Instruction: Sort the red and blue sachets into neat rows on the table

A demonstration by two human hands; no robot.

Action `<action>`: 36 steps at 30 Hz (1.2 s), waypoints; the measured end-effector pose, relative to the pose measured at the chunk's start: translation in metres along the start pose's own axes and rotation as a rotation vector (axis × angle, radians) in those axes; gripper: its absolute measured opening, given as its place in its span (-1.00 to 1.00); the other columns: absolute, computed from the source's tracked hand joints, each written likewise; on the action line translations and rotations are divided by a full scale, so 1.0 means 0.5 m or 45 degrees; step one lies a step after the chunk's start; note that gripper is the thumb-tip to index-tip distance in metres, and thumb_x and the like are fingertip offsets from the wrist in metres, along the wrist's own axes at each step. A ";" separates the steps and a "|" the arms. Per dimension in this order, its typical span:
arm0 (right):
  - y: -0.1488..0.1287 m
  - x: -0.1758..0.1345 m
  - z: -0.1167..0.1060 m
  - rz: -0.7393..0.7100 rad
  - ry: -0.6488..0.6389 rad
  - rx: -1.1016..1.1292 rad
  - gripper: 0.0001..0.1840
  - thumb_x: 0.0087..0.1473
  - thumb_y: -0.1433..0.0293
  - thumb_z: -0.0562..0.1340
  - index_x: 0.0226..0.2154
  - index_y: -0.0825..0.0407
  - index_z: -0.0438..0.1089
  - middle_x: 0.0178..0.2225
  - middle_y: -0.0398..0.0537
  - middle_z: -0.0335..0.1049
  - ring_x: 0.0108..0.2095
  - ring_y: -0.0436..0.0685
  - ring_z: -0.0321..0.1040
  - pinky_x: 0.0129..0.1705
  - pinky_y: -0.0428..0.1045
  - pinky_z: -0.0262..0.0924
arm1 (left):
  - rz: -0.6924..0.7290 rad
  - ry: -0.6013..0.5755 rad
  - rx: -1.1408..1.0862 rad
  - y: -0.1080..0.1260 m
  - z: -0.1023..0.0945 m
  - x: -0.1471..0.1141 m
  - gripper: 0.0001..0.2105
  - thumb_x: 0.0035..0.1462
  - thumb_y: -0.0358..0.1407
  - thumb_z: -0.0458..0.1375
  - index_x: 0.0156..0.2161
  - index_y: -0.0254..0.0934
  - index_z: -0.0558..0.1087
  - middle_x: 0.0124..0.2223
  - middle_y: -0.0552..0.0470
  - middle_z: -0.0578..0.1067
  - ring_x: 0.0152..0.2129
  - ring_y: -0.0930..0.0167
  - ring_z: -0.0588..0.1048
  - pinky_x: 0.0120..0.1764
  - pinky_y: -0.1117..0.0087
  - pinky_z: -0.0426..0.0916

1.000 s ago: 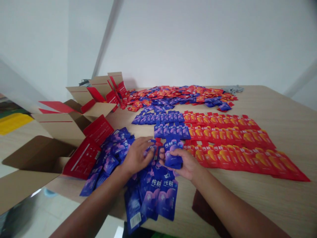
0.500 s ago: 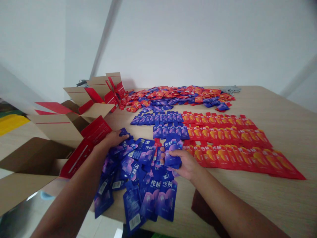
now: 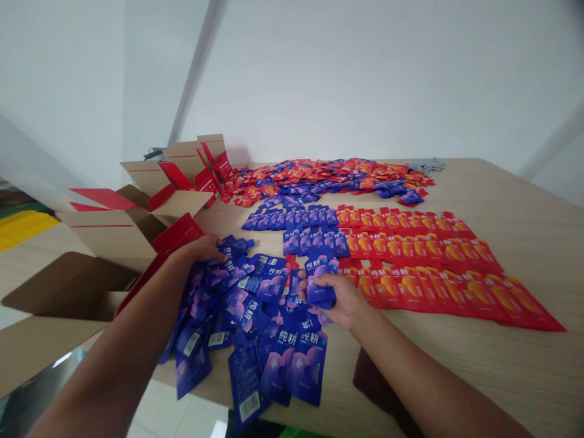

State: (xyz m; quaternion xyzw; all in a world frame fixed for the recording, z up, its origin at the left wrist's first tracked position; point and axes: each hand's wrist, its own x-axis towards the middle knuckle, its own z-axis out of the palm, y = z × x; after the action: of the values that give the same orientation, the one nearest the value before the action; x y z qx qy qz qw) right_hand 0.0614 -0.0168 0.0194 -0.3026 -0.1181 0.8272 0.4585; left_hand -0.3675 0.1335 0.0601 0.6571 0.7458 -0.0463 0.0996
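Note:
My right hand (image 3: 344, 299) is closed round a small stack of blue-purple pouches (image 3: 318, 277), thumb across the front one, upright above the table. My left hand (image 3: 206, 248) is at the upper left edge of a loose heap of the same blue pouches (image 3: 241, 304). Its fingertips touch pouches there; they are partly hidden, so I cannot tell whether they grip one. Just beyond my right hand, blue pouches (image 3: 314, 242) lie in overlapping rows. These rows continue rightward as red-orange pouches (image 3: 401, 286).
Open cardboard boxes (image 3: 107, 234) with red outer faces stand along the left side. A long mixed heap of red and blue pouches (image 3: 328, 173) lies at the back of the wooden table (image 3: 515, 237). Grey cloth (image 3: 426, 165) rests at its right end. Something yellow (image 3: 27, 228) shows far left.
My left hand has drawn back slightly to the left, uncovering pouches at the heap's upper edge. My right hand keeps its hold on the pouches, nearly still.

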 end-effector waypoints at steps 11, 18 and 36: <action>0.005 0.000 -0.003 -0.004 -0.085 -0.070 -0.72 -0.15 0.52 0.43 -0.27 0.08 0.57 -0.30 0.00 0.63 -0.29 0.19 0.57 -0.25 0.06 0.47 | 0.085 -0.028 -0.240 0.003 -0.020 -0.034 -0.58 -0.08 -0.07 0.32 -0.10 -0.21 0.63 -0.19 0.00 0.71 -0.15 0.16 0.65 -0.11 0.34 0.50; 0.004 0.003 -0.008 0.009 -0.078 -0.085 -0.68 -0.13 0.43 0.53 -0.24 0.10 0.59 -0.29 0.02 0.64 -0.30 0.18 0.57 -0.24 0.06 0.48 | -0.061 0.792 -0.337 0.089 -0.036 -0.100 -0.52 0.19 -0.08 0.23 0.12 -0.34 0.46 0.06 -0.23 0.61 0.00 0.10 0.59 0.02 0.23 0.46; 0.007 0.012 -0.003 -0.282 -0.066 0.019 -0.46 -0.14 -0.01 0.61 -0.25 0.02 0.59 -0.27 -0.03 0.66 -0.19 0.25 0.57 -0.15 0.07 0.43 | 0.918 0.453 -0.174 0.486 0.132 -0.416 -0.65 0.43 -0.42 0.02 0.26 -0.20 0.33 0.23 -0.18 0.45 0.08 0.24 0.56 0.06 0.19 0.57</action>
State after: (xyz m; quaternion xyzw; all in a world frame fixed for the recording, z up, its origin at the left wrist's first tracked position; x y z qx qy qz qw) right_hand 0.0575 -0.0137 0.0142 -0.2627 -0.1567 0.7798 0.5462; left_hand -0.0970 -0.0495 0.0540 0.8661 0.4746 0.1556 0.0221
